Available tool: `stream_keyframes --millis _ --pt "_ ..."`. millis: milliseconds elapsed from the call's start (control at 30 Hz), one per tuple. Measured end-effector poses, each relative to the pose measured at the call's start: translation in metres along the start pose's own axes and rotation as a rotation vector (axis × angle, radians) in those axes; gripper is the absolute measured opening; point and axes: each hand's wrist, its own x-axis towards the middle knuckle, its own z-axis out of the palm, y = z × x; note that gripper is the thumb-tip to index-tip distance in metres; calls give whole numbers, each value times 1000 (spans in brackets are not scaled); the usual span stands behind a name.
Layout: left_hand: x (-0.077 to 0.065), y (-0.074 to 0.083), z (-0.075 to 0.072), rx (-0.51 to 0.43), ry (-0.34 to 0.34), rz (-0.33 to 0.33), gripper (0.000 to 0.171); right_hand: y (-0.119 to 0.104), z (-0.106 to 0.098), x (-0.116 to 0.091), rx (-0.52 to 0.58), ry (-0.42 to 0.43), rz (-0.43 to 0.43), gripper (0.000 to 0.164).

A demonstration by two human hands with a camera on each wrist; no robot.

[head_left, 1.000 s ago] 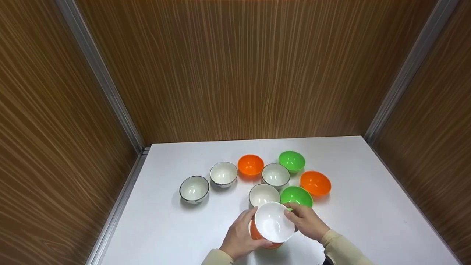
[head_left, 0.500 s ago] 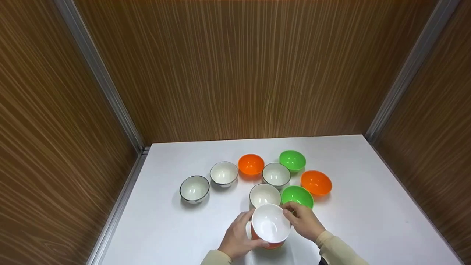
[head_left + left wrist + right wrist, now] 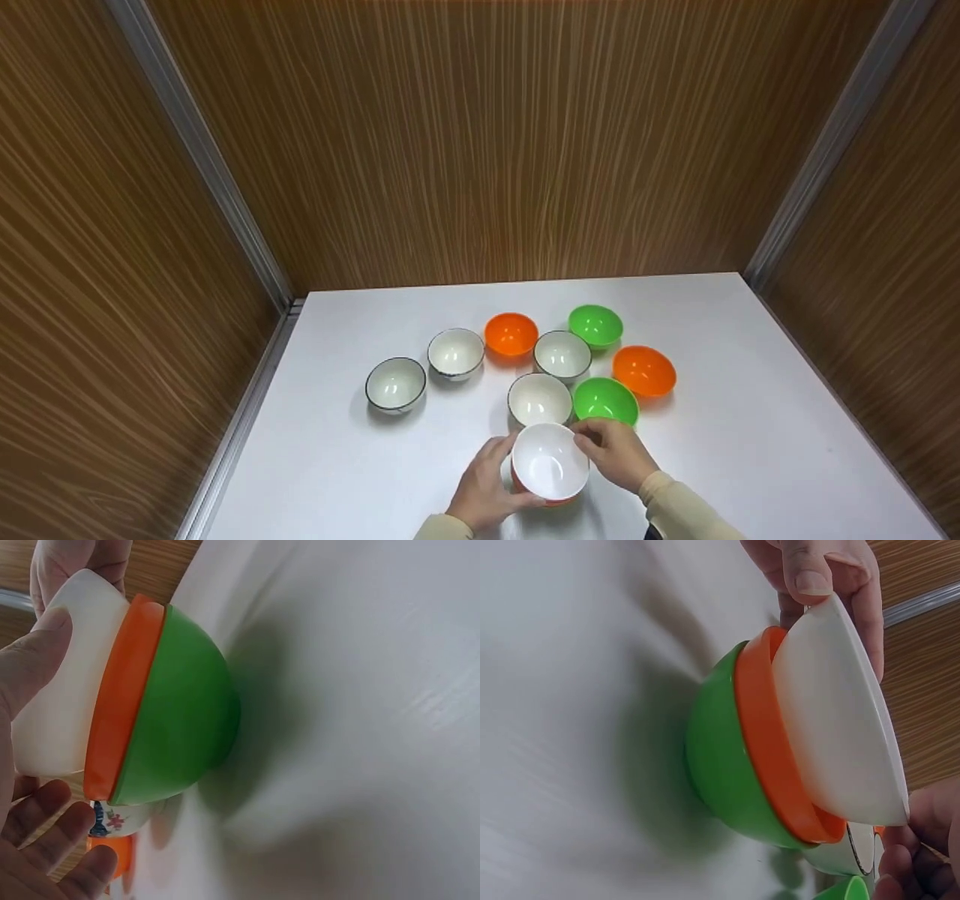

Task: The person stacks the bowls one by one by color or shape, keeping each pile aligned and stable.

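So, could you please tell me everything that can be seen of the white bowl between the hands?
The white bowl is plain, smooth, glossy inside, perhaps plastic, with a round rim and curved wall; nothing shows in it. It is open side up; slight tilt is hard to judge. Its lower part is within the orange bowl, which sits in the green bowl; whether its hidden base touches is unclear. The left hand holds one side; the right hand pinches its rim.

Ahead of me, a brown wood-grain back wall (image 3: 465,142) rises behind my white desk (image 3: 315,465), between matching left (image 3: 97,262) and right side walls (image 3: 885,240). I see grey metal strips (image 3: 204,150) in both back corners and another strip (image 3: 238,431) along the desk's left edge.
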Motion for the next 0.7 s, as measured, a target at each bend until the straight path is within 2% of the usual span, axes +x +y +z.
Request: stream_keyframes --millis 267,700 --pt "-1 -3 2 -24 -39 -71 100 6 4 1 -12 -23 6 12" --pt "-2 -6 4 -11 -31 -60 101 10 7 1 -42 -29 10 14"
